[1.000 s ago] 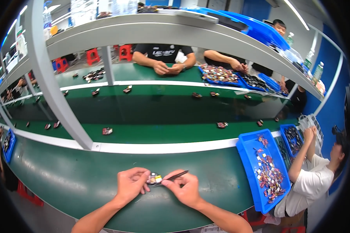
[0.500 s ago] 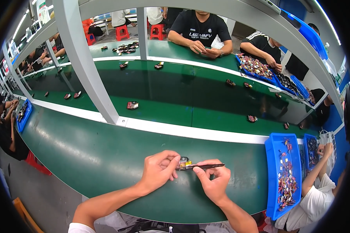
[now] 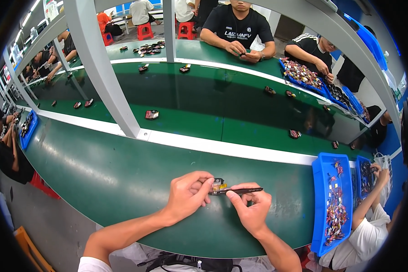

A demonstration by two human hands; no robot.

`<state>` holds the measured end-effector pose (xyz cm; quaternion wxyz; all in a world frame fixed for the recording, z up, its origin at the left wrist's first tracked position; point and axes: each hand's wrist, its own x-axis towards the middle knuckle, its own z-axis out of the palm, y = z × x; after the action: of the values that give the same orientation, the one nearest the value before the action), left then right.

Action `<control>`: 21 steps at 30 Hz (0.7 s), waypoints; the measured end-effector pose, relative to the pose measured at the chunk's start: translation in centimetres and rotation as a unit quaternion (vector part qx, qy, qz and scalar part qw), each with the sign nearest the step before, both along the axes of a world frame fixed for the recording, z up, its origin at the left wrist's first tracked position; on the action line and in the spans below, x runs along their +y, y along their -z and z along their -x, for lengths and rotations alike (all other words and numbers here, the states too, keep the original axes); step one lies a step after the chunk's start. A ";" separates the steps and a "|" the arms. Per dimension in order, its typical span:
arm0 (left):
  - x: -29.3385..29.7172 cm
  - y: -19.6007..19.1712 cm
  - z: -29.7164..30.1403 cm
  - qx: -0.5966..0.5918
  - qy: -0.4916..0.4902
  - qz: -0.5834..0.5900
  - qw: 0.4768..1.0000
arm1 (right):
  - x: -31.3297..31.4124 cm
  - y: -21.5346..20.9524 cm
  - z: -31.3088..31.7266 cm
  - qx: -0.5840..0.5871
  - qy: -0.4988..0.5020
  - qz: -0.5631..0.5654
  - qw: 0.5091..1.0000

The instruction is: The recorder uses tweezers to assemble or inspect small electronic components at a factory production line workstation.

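My left hand (image 3: 189, 196) pinches a small black electronic part (image 3: 218, 182) with a yellow piece on it, a little above the green worktop. Between the thumb and fingers of my right hand (image 3: 253, 209) lies a pair of black tweezers (image 3: 249, 191), nearly level. The tweezers' tip reaches left to the near edge of the part, but whether it touches is too small to tell. My left fingers cover part of the piece.
To the right stands a long blue tray (image 3: 319, 204) with many small reddish parts; a second blue tray (image 3: 361, 161) lies beyond it, near a co-worker's hand (image 3: 382, 174). A white rail (image 3: 190, 143) and grey post (image 3: 99, 72) border the green belt (image 3: 204, 122), which carries scattered parts.
The view has tilted slightly, so the background sits a little higher. Both hands stay close together, with the part and tweezers nearly unmoved; more of the part's yellow piece shows.
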<state>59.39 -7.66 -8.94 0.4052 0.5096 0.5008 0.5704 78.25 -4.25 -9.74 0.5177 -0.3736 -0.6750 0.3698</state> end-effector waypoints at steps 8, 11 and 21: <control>-0.2 0.2 -0.1 0.006 0.023 -0.015 1.000 | 0.1 -0.8 -0.2 0.120 -0.066 0.180 0.974; -0.2 0.3 0.0 0.009 0.025 -0.018 0.999 | 0.1 -1.5 -0.2 0.135 -0.074 0.232 0.960; -0.2 0.2 -0.1 0.019 0.025 -0.020 0.999 | 0.1 -1.2 -0.1 0.131 -0.076 0.228 0.962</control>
<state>59.46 -7.86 -9.12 0.3994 0.5413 0.4836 0.5601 78.30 -4.11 -8.59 0.4730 -0.3776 -0.5259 0.5976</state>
